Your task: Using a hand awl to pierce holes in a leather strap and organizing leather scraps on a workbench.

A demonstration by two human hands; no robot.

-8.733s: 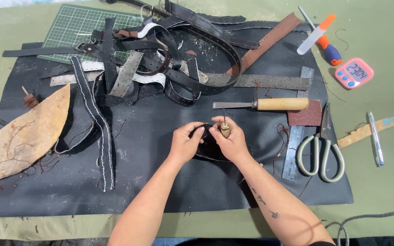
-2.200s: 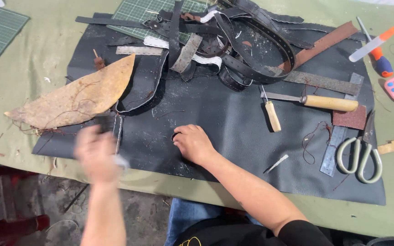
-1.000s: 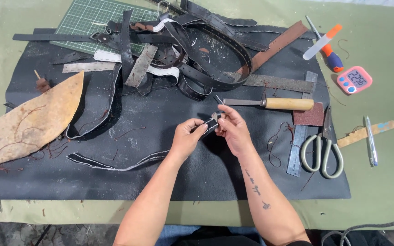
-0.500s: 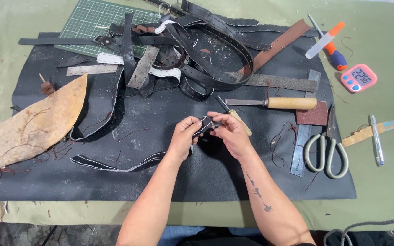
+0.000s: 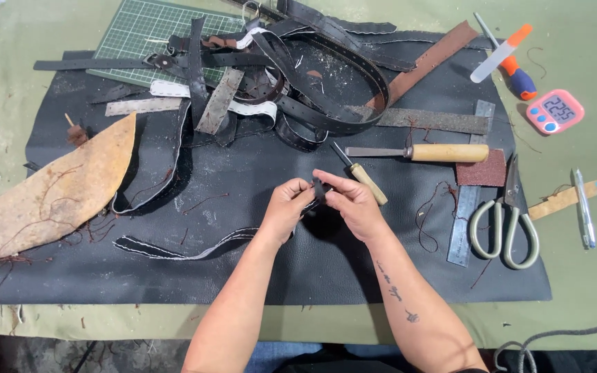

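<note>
This is a leather craft workshop. A workbench under green cloth (image 5: 589,290) carries a black leather sheet (image 5: 257,269), a heap of cut straps (image 5: 312,83), a tan hide scrap (image 5: 50,197), a green cutting mat (image 5: 146,27), scissors (image 5: 504,228), a steel ruler (image 5: 470,200), wooden-handled awls (image 5: 423,152) and loose thread.

An olive-green cloth covered the tabletop (image 5: 589,290) across nearly the whole frame, with a large black leather sheet (image 5: 312,269) spread over its middle. A green gridded cutting mat (image 5: 139,27) lay at the upper left. Along the bottom left edge, a strip of grey floor (image 5: 57,349) showed, under even, soft light.
</note>
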